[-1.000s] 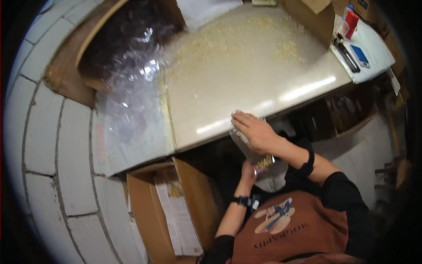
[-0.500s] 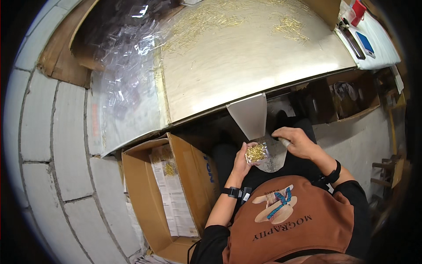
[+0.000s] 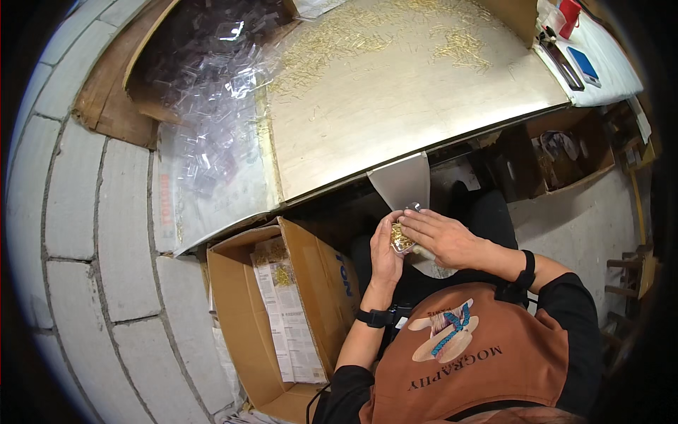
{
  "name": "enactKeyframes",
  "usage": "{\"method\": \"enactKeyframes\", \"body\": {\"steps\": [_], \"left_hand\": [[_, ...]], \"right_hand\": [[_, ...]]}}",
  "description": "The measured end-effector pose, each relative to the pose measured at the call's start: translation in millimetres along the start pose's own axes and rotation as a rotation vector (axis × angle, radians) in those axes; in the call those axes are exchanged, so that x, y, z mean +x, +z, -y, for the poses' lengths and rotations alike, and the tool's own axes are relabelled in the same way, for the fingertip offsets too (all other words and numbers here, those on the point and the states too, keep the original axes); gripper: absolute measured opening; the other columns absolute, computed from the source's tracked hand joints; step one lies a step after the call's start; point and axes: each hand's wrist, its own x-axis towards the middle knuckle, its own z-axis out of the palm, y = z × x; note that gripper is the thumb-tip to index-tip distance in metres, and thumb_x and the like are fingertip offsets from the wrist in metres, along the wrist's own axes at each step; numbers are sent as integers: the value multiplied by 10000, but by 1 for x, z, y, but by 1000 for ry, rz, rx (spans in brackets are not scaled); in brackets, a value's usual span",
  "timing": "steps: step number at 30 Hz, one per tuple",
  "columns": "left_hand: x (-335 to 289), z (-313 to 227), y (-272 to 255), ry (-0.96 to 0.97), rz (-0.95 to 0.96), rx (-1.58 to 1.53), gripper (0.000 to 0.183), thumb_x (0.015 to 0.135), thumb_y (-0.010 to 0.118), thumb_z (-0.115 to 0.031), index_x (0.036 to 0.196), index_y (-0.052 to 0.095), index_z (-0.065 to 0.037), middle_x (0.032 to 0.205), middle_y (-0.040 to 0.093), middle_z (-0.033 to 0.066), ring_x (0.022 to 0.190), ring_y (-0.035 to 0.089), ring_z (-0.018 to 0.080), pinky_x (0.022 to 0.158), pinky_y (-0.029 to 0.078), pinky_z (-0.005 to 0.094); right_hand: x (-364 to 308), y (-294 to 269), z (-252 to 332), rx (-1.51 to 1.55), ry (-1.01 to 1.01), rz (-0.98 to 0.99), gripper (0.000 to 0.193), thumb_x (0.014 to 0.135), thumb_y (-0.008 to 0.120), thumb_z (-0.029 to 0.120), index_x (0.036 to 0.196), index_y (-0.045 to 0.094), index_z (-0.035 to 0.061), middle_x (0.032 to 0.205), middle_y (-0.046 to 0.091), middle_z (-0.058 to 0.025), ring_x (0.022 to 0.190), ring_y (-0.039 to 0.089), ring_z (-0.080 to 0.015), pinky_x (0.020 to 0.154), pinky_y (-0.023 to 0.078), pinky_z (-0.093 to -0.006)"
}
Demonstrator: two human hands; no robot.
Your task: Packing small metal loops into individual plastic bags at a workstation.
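My left hand (image 3: 385, 256) is wrapped round a small clear plastic box (image 3: 402, 247) filled with thin gold-coloured metal pins (image 3: 400, 235). Their exact kind is too small to make out. Across the top of the box lies my right hand (image 3: 446, 237), its fingers stretched out flat and side by side, covering part of the pins. A pale covering or object shows at its thumb; I cannot tell which. Just below the table edge, a whitish metal chute (image 3: 402, 182) slopes down behind both hands.
On the metal-topped table (image 3: 353, 134) lie loose gold pins (image 3: 459, 46). Many clear plastic boxes (image 3: 219, 106) are heaped at the left. An open cardboard box (image 3: 233, 318) stands by my left arm. A blue-topped device (image 3: 583, 65) and a red object (image 3: 569, 18) sit far right.
My right hand has moved left from beside the box onto its top, its fingers now stretched out. My left hand has shifted slightly left with the box. The view has turned a little.
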Motion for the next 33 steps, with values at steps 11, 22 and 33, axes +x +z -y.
{"method": "enactKeyframes", "body": {"steps": [11,22,33], "left_hand": [[-5,-7,-3,-21,96,-48,318,981,428,-229,1198,465,1,1093,579,116,931,626,189,713,566,291],[-14,-13,7,-36,97,-97,385,966,475,-262,1240,418,2,1123,554,121,988,612,205,778,571,346],[-12,-9,-2,17,63,1,352,984,430,-217,1245,434,19,1127,563,122,1007,593,182,834,526,310]], "right_hand": [[9,-17,-4,584,167,-209,531,782,532,-68,1296,458,42,1317,478,-174,1201,489,-328,1003,411,-360],[18,-24,10,225,213,-121,832,683,786,300,1349,374,20,1401,386,-166,1324,327,-358,1051,339,-440],[19,3,8,334,266,-110,584,800,674,184,1318,437,52,1405,385,-154,1298,364,-351,1041,345,-435]]}}
